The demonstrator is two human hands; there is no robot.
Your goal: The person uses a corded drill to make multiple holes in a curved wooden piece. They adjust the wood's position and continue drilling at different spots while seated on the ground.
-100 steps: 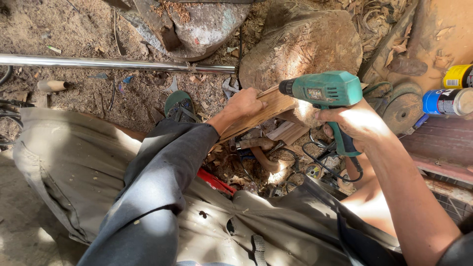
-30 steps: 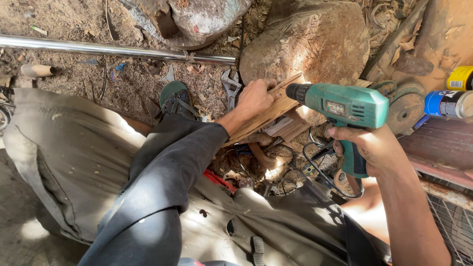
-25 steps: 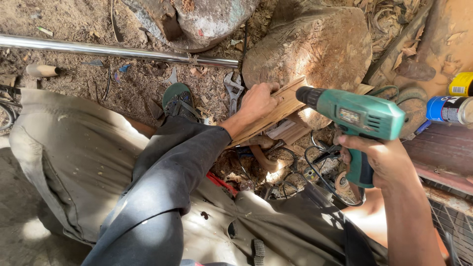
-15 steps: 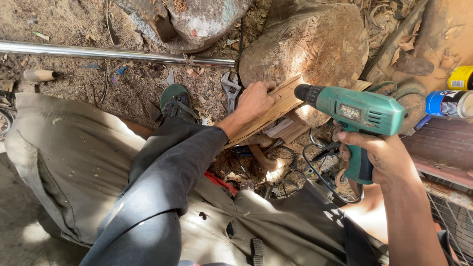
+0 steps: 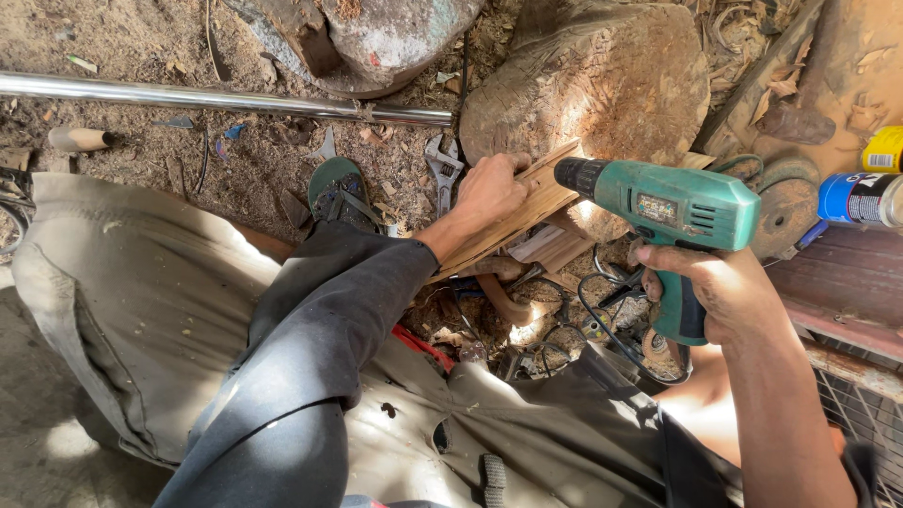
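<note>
Right hand [image 5: 715, 292] has its grip wrapped tight round the handle of the green drill [image 5: 673, 202], chuck pointing left at the wooden slat [image 5: 513, 226]. Left hand [image 5: 489, 188] clamps that slat just beside the chuck, against the big stone [image 5: 602, 85] behind.

A metal pipe [image 5: 226, 98], a wrench [image 5: 443, 167], spray cans [image 5: 861, 196] and a log [image 5: 588, 80] lie around

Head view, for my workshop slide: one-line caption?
Left hand steadies a wooden slat while right hand aims a green drill at it.
</note>
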